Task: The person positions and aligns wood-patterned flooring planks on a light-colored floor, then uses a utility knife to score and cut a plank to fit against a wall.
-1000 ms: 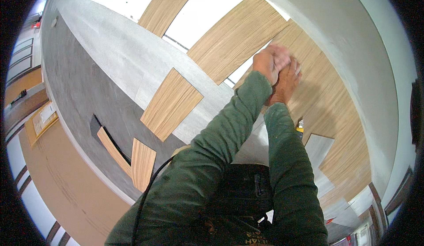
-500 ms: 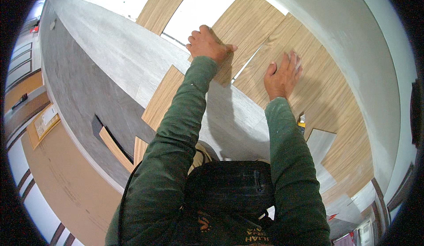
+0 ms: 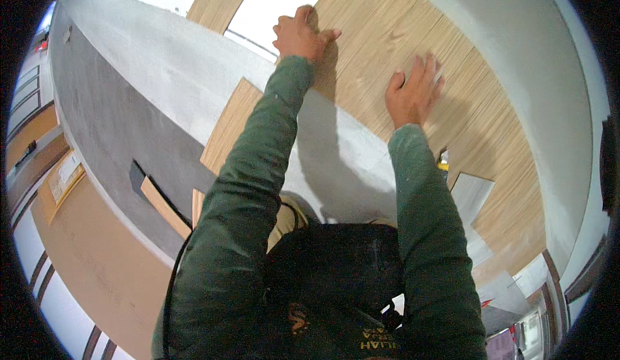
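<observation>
My left hand [image 3: 302, 35] grips the left end of a light wood-look floor plank [image 3: 365, 17], its fingers bent at the edge and its thumb stretched over the top. My right hand [image 3: 415, 93] lies open, fingers spread, on the neighbouring wood-look planks [image 3: 478, 130] and holds nothing. No gap shows between the plank under my left hand and the ones beside it. Beside my right sleeve rests a small yellow and metal tool [image 3: 443, 161], partly hidden.
Loose wood-look pieces [image 3: 230, 127] lie left of my left forearm, with a narrow strip [image 3: 166, 203] farther left. Grey offcuts [image 3: 472, 195] rest on the planks at right. A pale wall [image 3: 516, 43] curves along the right; a brown cardboard sheet [image 3: 97, 211] lies at left.
The white gap between the far plank and the nearer planks has closed. That plank has come against them, with my left hand still at its end. The view has shifted slightly.
</observation>
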